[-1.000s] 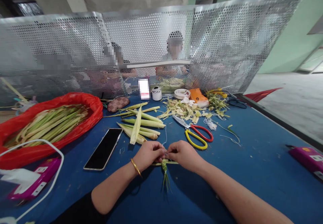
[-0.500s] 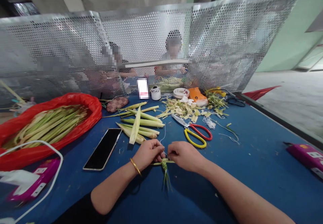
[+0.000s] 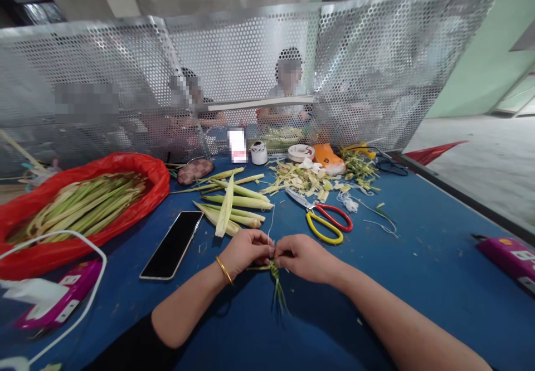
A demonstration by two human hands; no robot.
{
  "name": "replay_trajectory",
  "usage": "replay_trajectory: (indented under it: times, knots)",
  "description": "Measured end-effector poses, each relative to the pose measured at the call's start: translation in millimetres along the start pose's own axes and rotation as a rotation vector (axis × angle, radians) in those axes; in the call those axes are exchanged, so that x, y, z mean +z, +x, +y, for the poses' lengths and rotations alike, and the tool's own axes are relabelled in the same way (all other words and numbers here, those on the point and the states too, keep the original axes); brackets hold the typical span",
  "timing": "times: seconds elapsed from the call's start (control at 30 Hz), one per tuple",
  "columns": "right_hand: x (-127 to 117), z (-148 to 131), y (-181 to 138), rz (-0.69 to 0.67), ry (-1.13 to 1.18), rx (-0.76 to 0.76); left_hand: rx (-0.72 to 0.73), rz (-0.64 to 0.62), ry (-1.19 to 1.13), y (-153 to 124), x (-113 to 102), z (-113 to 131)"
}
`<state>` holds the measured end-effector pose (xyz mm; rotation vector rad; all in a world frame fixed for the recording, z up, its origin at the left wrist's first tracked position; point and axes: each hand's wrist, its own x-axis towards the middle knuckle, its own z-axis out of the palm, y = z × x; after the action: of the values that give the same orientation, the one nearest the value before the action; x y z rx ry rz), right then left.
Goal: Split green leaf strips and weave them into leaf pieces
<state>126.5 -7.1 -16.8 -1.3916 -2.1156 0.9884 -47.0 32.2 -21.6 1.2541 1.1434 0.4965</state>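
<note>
My left hand (image 3: 251,251), with a gold bangle at the wrist, is closed in a pinch on a small braided piece of green leaf (image 3: 275,272). The braid's loose thin strands hang toward me. My right hand (image 3: 305,257) is pinched close against the left, at the top of the braid, where a thin white string (image 3: 271,225) rises between the fingers. My fingertips partly hide the string and the top of the braid. Pale green corn husks (image 3: 236,203) lie just beyond my left hand, and scissors (image 3: 324,220) with red and yellow handles lie beyond my right.
A red bag (image 3: 156,173) of long leaves, a phone (image 3: 171,245) and a purple power strip (image 3: 79,290) with a white cable are at left. Leaf scraps (image 3: 307,179), tape (image 3: 301,152) and a perforated metal screen (image 3: 238,53) stand behind; people sit beyond it.
My hands have drawn slightly closer together, the right fingers now lower over the top of the braid. The braid has tilted a little, its strands swinging slightly right.
</note>
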Motion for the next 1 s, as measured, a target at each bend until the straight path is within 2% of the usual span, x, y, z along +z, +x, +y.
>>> replay_trajectory:
  times: [0.23, 0.4, 0.5, 0.77, 1.0]
  knots:
    - [-6, 5, 1, -0.032, 0.198, 0.038, -0.004, 0.007, 0.004, -3, -2, 3]
    - [0, 13, 10, 0.156, 0.370, 0.096, 0.025, 0.000, 0.012, -4, -3, 0]
    - [8, 15, 13, 0.179, 0.419, 0.056, 0.058, 0.028, 0.019, -6, -1, -3]
    - [17, 18, 15, 0.187, 0.388, -0.013, 0.151, 0.087, 0.033, -5, 2, -11]
    - [16, 19, 14, 0.196, 0.303, -0.042, 0.119, 0.107, 0.028, -7, 4, -6]
